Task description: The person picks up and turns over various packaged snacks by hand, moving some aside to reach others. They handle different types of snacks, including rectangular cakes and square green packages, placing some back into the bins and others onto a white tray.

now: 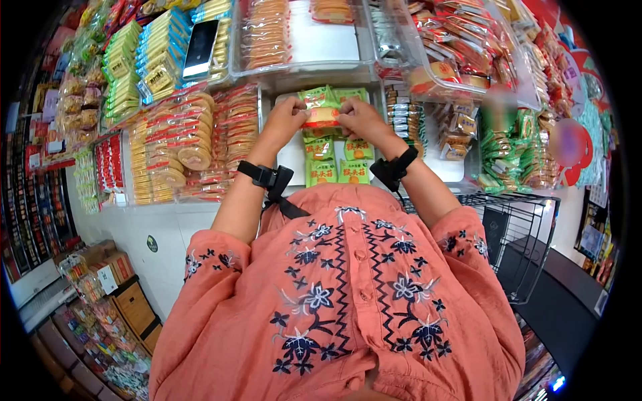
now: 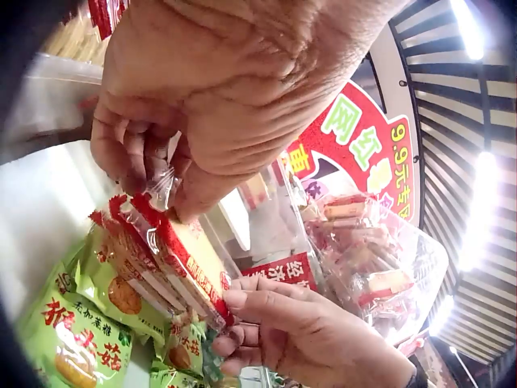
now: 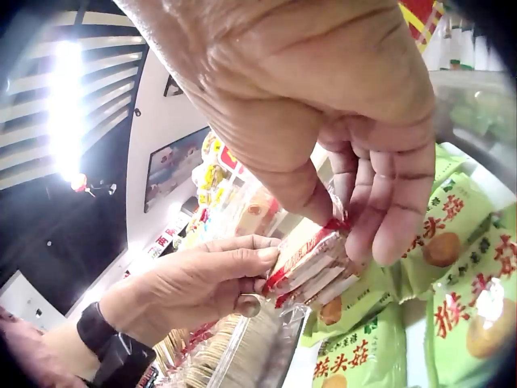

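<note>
Between my two hands is a small stack of biscuit packets in clear wrappers with red ends. My left hand pinches one end of the stack, thumb against fingers, and a bit of clear wrapper shows there in the left wrist view. At the opposite end my right hand pinches the wrappers. In the right wrist view several thin packets lie face to face in the stack. Right under it, green biscuit bags with red lettering lie in rows in a white-bottomed bin.
Left of the bin stand stacks of round biscuits in clear wrap. A clear tray sits behind, and a phone lies on the blue packets. To the right are brown-and-white packets and a black wire cart.
</note>
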Motion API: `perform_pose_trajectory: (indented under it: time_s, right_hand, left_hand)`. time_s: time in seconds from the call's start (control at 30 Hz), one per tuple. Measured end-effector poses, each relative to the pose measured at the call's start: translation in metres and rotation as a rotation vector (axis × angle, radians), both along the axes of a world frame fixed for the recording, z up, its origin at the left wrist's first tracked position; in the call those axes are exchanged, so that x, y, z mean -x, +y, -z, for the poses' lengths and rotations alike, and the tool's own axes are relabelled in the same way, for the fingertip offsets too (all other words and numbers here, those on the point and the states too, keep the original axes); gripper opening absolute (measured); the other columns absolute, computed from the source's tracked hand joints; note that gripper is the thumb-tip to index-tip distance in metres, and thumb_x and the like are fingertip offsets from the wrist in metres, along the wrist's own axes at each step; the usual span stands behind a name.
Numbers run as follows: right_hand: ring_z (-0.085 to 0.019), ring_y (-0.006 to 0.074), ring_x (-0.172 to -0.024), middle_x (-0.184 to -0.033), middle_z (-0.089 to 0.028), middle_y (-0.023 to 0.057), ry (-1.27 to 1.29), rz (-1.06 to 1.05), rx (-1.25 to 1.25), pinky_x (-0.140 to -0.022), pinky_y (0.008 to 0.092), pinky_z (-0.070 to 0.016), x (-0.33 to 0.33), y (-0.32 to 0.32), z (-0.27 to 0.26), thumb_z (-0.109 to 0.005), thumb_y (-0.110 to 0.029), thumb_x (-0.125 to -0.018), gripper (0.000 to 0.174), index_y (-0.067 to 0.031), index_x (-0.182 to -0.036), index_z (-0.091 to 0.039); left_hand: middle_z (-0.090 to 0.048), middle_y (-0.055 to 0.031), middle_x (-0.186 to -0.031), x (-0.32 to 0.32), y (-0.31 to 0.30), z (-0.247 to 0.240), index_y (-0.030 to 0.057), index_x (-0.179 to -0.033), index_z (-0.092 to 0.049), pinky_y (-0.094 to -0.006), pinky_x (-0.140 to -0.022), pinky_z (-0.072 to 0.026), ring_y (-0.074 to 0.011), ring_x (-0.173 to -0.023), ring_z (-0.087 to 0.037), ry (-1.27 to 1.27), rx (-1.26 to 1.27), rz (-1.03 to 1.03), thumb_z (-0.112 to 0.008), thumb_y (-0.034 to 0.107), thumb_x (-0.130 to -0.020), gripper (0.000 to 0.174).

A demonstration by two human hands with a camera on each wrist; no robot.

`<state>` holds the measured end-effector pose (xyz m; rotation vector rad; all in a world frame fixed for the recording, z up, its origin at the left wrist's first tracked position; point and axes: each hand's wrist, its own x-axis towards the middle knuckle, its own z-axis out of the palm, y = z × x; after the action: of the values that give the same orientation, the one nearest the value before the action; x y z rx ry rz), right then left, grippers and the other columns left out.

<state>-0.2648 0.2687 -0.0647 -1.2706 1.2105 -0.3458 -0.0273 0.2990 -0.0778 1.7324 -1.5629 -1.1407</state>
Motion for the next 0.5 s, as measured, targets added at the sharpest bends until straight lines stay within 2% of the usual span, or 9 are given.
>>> perform_pose_trajectory:
  time_s: [0.1,0.2,0.27,0.33,0.37,0.4,0.43,0.47,0.5]
  right_hand:
    - [-0.064,0.0117,-0.068,-0.080,-0.064,0.0050,0.006,-0.014,0.007,-0.055,0.0264,-0.0532,0.001,0.002,-0.003,-0.065,-0.019,-0.091,0.023,-0.0027,-0.104,-0.054]
    - [-0.066,0.0151,-0.063,-0.078,-0.065,0.0077,-0.024,0.007,0.021,-0.053,0.0307,-0.0536,0.002,0.001,0.007,-0.068,-0.024,-0.089,0.027,-0.0010,-0.099,-0.057]
    - [-0.065,0.0169,-0.062,-0.074,-0.065,0.0087,0.082,-0.018,0.040,-0.053,0.0331,-0.0520,0.001,0.001,0.005,-0.068,-0.032,-0.091,0.033,-0.0009,-0.094,-0.058]
    - [-0.065,0.0203,-0.062,-0.073,-0.066,0.0118,0.089,0.012,0.180,-0.058,0.0363,-0.0505,0.001,0.004,0.016,-0.068,-0.041,-0.091,0.039,-0.0024,-0.090,-0.061]
    - [-0.066,0.0220,-0.066,-0.073,-0.066,0.0129,0.112,0.010,0.155,-0.061,0.0375,-0.0514,0.001,0.005,0.007,-0.068,-0.040,-0.090,0.038,-0.0029,-0.090,-0.062]
    - [-0.066,0.0226,-0.067,-0.073,-0.066,0.0132,0.151,0.002,0.249,-0.060,0.0383,-0.0514,0.002,0.005,0.008,-0.068,-0.038,-0.090,0.035,-0.0032,-0.089,-0.062]
    - [-0.067,0.0218,-0.067,-0.073,-0.066,0.0133,0.152,-0.003,0.281,-0.060,0.0376,-0.0517,0.005,0.005,0.002,-0.068,-0.035,-0.089,0.033,-0.0028,-0.091,-0.061]
    - [-0.067,0.0209,-0.066,-0.072,-0.066,0.0134,0.151,-0.011,0.309,-0.060,0.0368,-0.0519,0.009,0.006,-0.004,-0.068,-0.033,-0.089,0.032,-0.0024,-0.092,-0.061]
    - [-0.067,0.0194,-0.067,-0.073,-0.066,0.0124,0.123,-0.038,0.257,-0.060,0.0353,-0.0523,0.014,0.007,-0.013,-0.068,-0.033,-0.089,0.032,-0.0024,-0.093,-0.061]
  left_hand:
    - [-0.062,-0.0196,-0.106,0.003,0.004,-0.004,-0.0010,-0.114,-0.063,-0.0378,-0.084,-0.0518,-0.0281,-0.097,-0.063,-0.156,0.089,0.004,-0.073,0.026,-0.088,0.039]
    - [-0.060,-0.0231,-0.111,0.000,0.009,0.005,-0.0003,-0.118,-0.061,-0.0408,-0.090,-0.0501,-0.0337,-0.104,-0.061,-0.238,0.159,0.003,-0.075,0.029,-0.087,0.046]
    - [-0.060,-0.0249,-0.111,-0.003,0.007,0.003,0.0002,-0.120,-0.060,-0.0428,-0.091,-0.0493,-0.0366,-0.105,-0.060,-0.254,0.223,0.048,-0.075,0.030,-0.087,0.047]
    - [-0.061,-0.0241,-0.112,-0.004,0.006,0.004,-0.0001,-0.119,-0.060,-0.0427,-0.090,-0.0492,-0.0366,-0.106,-0.060,-0.258,0.199,0.062,-0.075,0.029,-0.088,0.045]
    - [-0.061,-0.0236,-0.112,-0.003,0.006,0.004,0.0003,-0.119,-0.061,-0.0423,-0.091,-0.0494,-0.0365,-0.107,-0.060,-0.257,0.169,0.042,-0.075,0.029,-0.087,0.045]
    - [-0.060,-0.0235,-0.113,-0.003,0.007,-0.002,-0.0002,-0.120,-0.061,-0.0420,-0.092,-0.0496,-0.0363,-0.107,-0.060,-0.264,0.197,0.039,-0.075,0.030,-0.087,0.047]
    - [-0.060,-0.0237,-0.114,-0.002,0.007,-0.011,-0.0008,-0.121,-0.061,-0.0420,-0.093,-0.0496,-0.0364,-0.106,-0.061,-0.270,0.165,0.006,-0.075,0.031,-0.087,0.048]
    - [-0.061,-0.0237,-0.107,-0.002,0.007,-0.016,-0.0024,-0.115,-0.062,-0.0433,-0.090,-0.0493,-0.0377,-0.101,-0.060,-0.272,0.190,-0.031,-0.072,0.026,-0.087,0.041]
    - [-0.062,-0.0242,-0.107,-0.006,0.005,-0.019,-0.0026,-0.115,-0.062,-0.0432,-0.090,-0.0496,-0.0375,-0.101,-0.060,-0.282,0.202,-0.023,-0.072,0.026,-0.087,0.041]
